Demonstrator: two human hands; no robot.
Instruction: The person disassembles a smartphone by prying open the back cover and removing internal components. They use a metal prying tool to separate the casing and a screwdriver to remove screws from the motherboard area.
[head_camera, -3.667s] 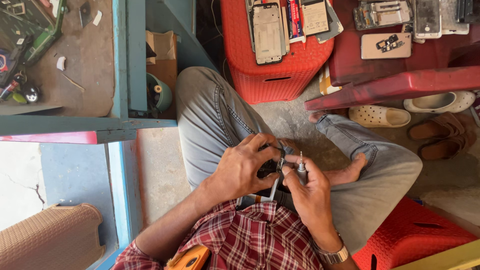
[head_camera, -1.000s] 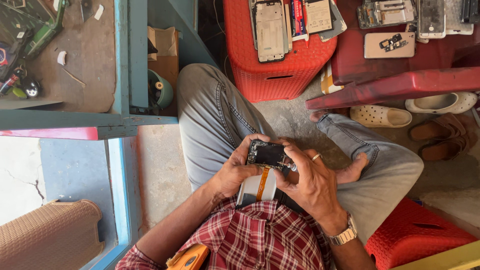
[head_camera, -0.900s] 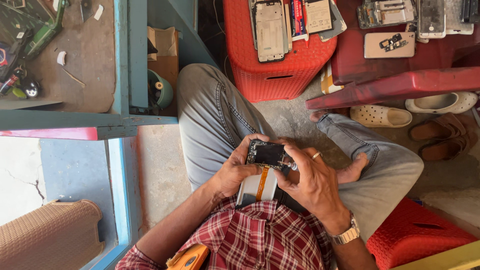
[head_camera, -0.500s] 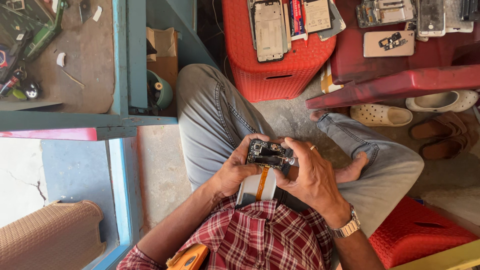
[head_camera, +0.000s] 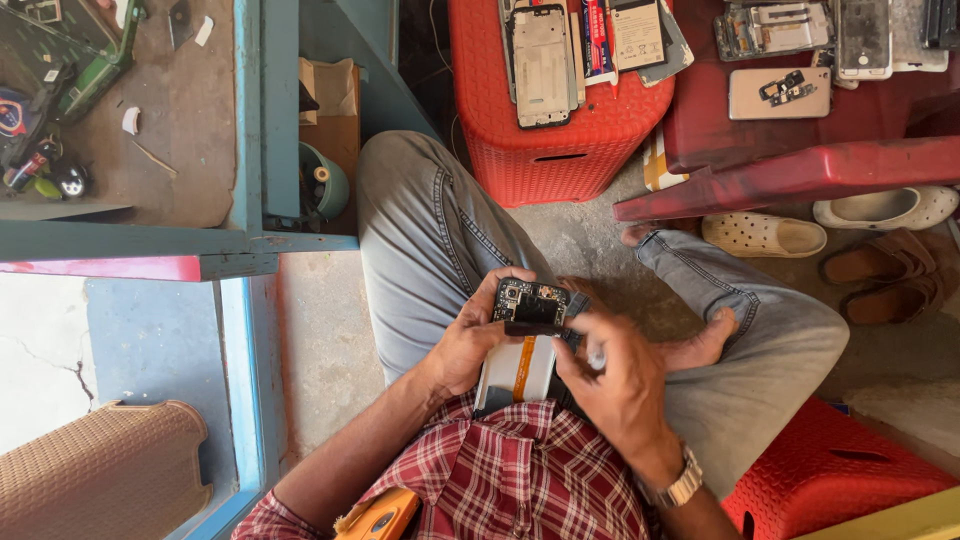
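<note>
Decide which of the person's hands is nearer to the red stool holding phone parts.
Left. The left hand grips the opened phone directly below the red stool; the right hand sits lower and further right.

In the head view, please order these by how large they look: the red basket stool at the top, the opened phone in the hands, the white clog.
1. Red basket stool.
2. Opened phone and white clog: too alike, and the phone is nearer the camera.
</note>
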